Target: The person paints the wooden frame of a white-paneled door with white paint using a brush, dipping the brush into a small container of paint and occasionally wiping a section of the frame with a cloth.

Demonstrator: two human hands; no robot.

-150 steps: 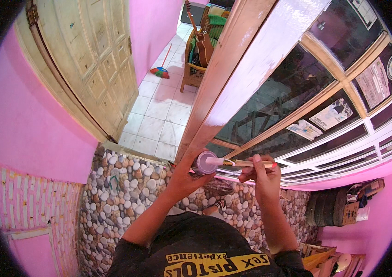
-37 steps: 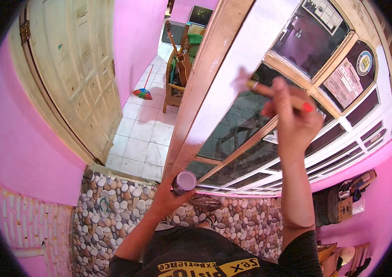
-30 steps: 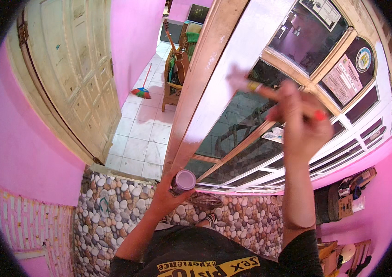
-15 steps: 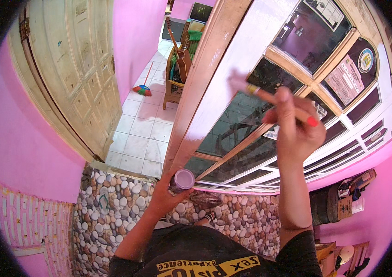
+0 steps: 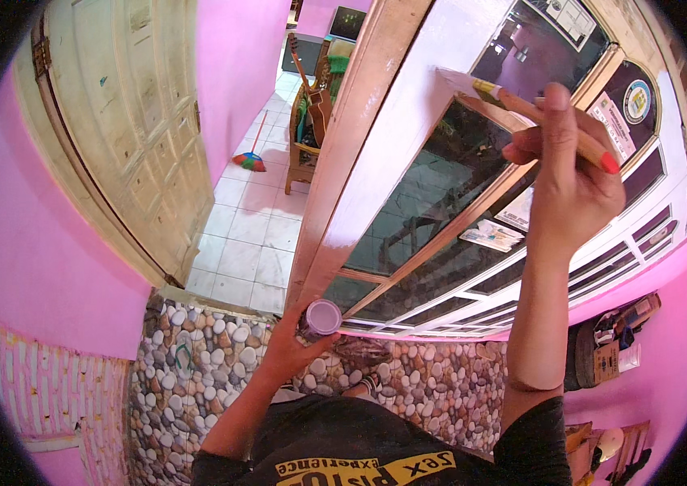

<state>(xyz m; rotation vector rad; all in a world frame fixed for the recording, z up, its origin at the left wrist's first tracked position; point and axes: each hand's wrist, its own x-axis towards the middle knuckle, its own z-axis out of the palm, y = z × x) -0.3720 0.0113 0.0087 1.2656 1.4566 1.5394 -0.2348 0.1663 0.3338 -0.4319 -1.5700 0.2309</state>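
Note:
My right hand [image 5: 574,174] is closed round the wooden handle of a paintbrush [image 5: 521,105], whose handle end is red. The brush's pale bristles touch the white-painted stile of a glazed wooden window frame [image 5: 416,101], near the corner of a pane. Low in front of me, my left hand [image 5: 291,348] grips a small cup of pale lilac paint [image 5: 324,317], close to the foot of the brown door post [image 5: 343,162]. Some of the window's bars are bare wood, others white.
An old panelled door [image 5: 125,138] stands at the left beside a pink wall. Through the doorway are a broom [image 5: 251,158], a guitar [image 5: 321,113] and a wooden chair [image 5: 303,166] on white tiles. Boxes [image 5: 606,360] sit at the right over pebble-patterned flooring [image 5: 222,373].
My right hand has moved up and to the right with the paintbrush, and the bristles have travelled up the white stile. My left hand and the cup have stayed in place.

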